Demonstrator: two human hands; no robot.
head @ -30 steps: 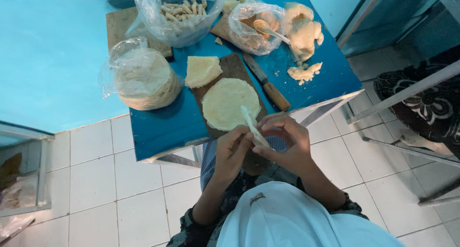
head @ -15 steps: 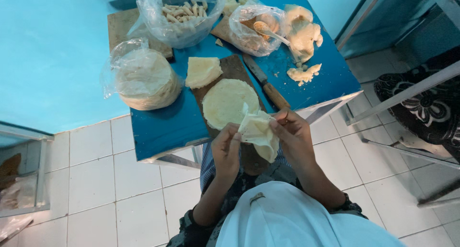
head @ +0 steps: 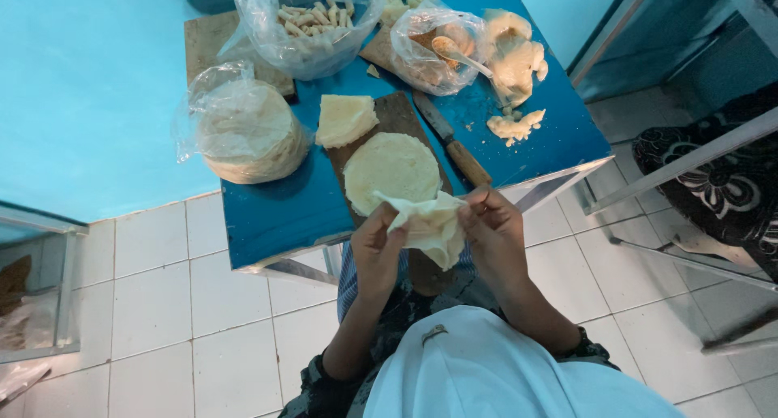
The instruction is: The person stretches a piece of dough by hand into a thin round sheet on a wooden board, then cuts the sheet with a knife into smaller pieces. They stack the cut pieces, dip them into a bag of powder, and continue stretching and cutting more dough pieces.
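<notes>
From the head view, the left hand [head: 379, 244] and right hand [head: 492, 227] both pinch a thin pale wrapper [head: 425, 223], held just off the near edge of the blue counter [head: 267, 211]; beyond it a round wrapper [head: 391, 168] lies on a wooden board [head: 395, 114], a knife [head: 452, 141] beside it.

Thin pale dough sheet [head: 425, 227] looked soft, matt, slightly crumpled. Round flat dough disc [head: 392, 171] was matt, floury. Long brown wooden board [head: 397, 167] was rough and worn. Clear plastic bags [head: 243, 126] were glossy, wrinkled. Blue tabletop [head: 275, 211] looked smooth with a slight sheen; its edge frame looked like bare metal. Knife [head: 452, 141] had a dull metal blade and a wooden handle. White floor tiles [head: 154, 304] were glazed and smooth.
</notes>
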